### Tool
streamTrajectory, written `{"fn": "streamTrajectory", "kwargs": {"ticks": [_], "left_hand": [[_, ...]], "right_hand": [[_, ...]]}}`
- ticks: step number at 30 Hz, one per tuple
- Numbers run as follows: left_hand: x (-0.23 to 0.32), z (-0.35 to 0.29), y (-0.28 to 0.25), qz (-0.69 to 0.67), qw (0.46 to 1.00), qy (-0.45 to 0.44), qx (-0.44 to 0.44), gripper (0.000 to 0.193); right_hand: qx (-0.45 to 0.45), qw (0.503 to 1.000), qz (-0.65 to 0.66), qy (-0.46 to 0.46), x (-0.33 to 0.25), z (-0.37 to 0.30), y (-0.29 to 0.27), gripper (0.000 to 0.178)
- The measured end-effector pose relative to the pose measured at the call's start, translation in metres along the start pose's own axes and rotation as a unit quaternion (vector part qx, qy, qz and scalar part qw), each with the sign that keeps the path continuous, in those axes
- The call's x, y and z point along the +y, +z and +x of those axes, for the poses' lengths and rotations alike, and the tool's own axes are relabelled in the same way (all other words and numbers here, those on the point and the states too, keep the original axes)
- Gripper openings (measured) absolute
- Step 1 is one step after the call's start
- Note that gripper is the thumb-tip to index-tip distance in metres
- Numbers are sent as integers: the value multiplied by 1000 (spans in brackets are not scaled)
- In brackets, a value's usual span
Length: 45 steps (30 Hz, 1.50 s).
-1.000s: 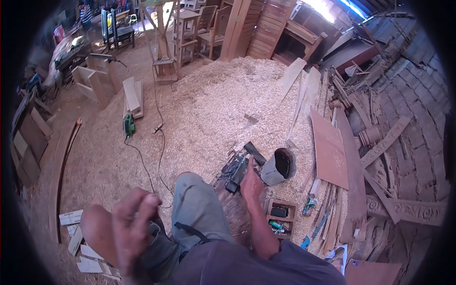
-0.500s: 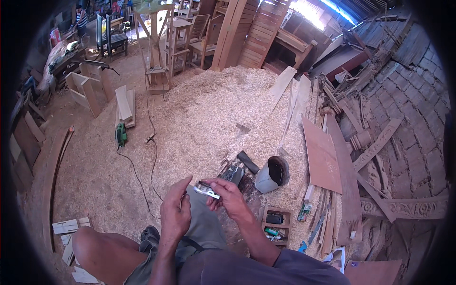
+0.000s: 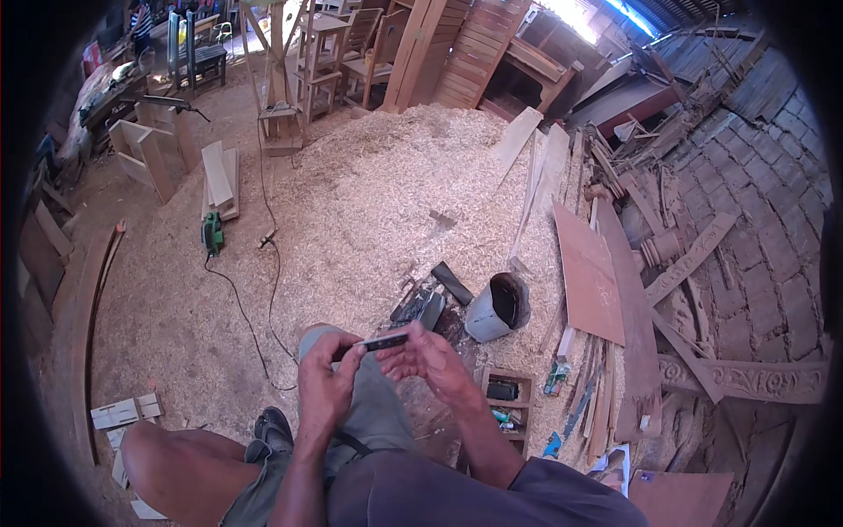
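Over my lap, a small, narrow dark metal bar [image 3: 386, 342] is held level between my two hands. Its left end is pinched between the thumb and fingers of my left hand [image 3: 325, 385]. My right hand [image 3: 439, 367] has its fingers curled round the other end, which they partly hide. Just beyond the hands lie a dark tool-like block [image 3: 420, 309] and a short black bar [image 3: 451, 283], beside a grey bucket [image 3: 488, 318] with a dark inside. By my right forearm is a wooden compartment box [image 3: 525, 393] holding small items, one of them green.
A green power planer [image 3: 212, 234] with a trailing cord [image 3: 241, 303] rests on the shavings at left, by light boards [image 3: 217, 176]. Wood strips, a brown panel [image 3: 587, 277] and a carved board [image 3: 746, 378] lie at right. Chairs [image 3: 369, 57] stand at the back.
My left hand, open before, has closed on the bar's left end. The bar has turned from its silvery side to a dark side. The view has shifted slightly.
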<state>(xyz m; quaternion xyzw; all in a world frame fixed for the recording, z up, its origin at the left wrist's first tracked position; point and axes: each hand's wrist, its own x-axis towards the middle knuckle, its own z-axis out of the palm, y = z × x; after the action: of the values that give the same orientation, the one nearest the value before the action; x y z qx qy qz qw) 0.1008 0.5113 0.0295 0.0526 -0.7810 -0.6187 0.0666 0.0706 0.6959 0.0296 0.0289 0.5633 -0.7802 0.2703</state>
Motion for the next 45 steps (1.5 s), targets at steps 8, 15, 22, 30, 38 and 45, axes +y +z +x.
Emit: {"fn": "streamTrajectory", "kwargs": {"ticks": [8,15,22,30,38,45], "left_hand": [[4,20,19,-173,977,-86,-91,14],[-4,23,21,-202,967,-91,-129,16],[-5,22,13,-218,965,-80,-122,12],[-10,21,12,-230,963,-74,-119,11],[-16,20,13,-241,961,-58,-120,16],[-6,18,7,-229,959,-114,-121,12]], "right_hand": [[24,990,-96,-98,-11,-8,-15,22],[39,986,-107,-124,-17,-14,-14,23],[35,985,-124,-118,-16,-13,-8,25],[27,977,-162,-134,-21,-15,-1,26],[28,973,-178,-141,-20,-16,0,25],[40,977,-162,-132,-14,-13,-2,23]]}}
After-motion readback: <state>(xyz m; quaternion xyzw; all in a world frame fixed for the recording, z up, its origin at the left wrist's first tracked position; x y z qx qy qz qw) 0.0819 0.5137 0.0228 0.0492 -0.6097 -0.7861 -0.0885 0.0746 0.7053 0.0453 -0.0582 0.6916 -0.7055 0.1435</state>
